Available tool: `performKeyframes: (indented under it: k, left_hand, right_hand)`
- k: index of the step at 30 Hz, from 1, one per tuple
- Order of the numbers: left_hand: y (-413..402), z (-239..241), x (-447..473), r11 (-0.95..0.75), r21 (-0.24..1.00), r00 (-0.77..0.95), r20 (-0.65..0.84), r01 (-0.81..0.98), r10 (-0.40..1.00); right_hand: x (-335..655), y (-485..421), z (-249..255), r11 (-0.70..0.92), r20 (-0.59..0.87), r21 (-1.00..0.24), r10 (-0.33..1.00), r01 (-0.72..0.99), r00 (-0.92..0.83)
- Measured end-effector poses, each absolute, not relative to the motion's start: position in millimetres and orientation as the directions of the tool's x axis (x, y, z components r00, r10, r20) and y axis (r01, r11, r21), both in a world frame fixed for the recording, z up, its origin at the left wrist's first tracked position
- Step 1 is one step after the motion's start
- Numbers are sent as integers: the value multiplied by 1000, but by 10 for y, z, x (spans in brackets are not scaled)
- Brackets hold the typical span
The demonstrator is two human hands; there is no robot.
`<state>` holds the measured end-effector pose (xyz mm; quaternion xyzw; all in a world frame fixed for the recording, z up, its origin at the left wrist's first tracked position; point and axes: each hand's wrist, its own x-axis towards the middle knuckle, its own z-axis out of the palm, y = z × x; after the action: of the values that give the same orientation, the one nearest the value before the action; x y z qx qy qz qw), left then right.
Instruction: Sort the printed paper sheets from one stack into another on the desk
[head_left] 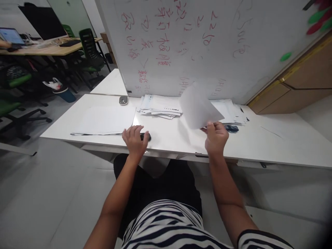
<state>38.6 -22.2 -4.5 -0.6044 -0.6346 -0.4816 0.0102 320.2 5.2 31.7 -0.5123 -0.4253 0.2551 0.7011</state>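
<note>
White sheet (pixel 198 109) is up off the desk (pixel 275 147), tilted in front of the whiteboard (pixel 241 69), its lower edge pinched btwn thumb & fingers of the person's R hand (pixel 217 138), w/ a dark packet (pixel 232 129) just beyond that hand. L hand (pixel 135 140) is half-curled at the desk's near edge over a small black object (pixel 147 137), can't tell if gripped, next to the L paper stack (pixel 106 119); middle pile (pixel 160 105) & R pile (pixel 228 110) lie near the whiteboard's foot, either side of the sheet.
</note>
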Motion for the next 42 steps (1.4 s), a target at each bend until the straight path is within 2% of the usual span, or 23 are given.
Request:
performKeyframes:
  k: [2, 4, 6, 8, 12, 20, 23, 29, 33, 38, 42]
  left_hand:
    - [-348, 109, 548, -260, 790, -269, 467, 556, 842]
    - [-429, 198, 675, -192, 958, -223, 239, 214, 945]
    - [-461, 203, 742, -20, 997, -130, 10, -74, 991]
    - [-465, 143, 753, 120, 969, -81, -140, -218, 987]
    - [-494, -10, 731, 232, 918, -61, -265, -321, 962]
    - [-662, -39, 852, 327, 822, 41, -350, -467, 936]
    - [-681, -54, 879, 310, 795, 9, -358, -521, 934]
    - [-632, -71, 805, 199, 839, -81, -276, -507, 958]
    - [-621, -36, 736, 73, 924, -196, -156, -375, 968]
    - [-588, 28, 723, -112, 994, -295, 110, 11, 949]
    - [-426, -14, 771, -273, 914, -271, 356, 299, 894]
  right_hand:
    - [2963, -203, 365, 331, 210, -921, 867, -207, 452]
    - [2777, -392, 348, 272, 116, -886, 914, -376, 389]
    - [2661, -518, 284, 215, 52, -863, 938, -457, 342]
    - [2612, -594, 202, 184, 25, -853, 949, -489, 313]
    - [2631, -654, 76, 170, 28, -856, 958, -489, 285]
    - [2638, -709, 23, 226, 75, -911, 914, -346, 398]
    - [2619, -735, 34, 242, 86, -912, 903, -332, 421]
    - [2619, -756, -7, 205, 54, -905, 924, -372, 379]
    - [2728, -723, -41, 120, 23, -925, 965, -361, 263]
    - [3099, -529, 110, 123, 112, -987, 988, -107, 104]
    - [3335, -304, 240, 120, 121, -973, 993, 197, -4]
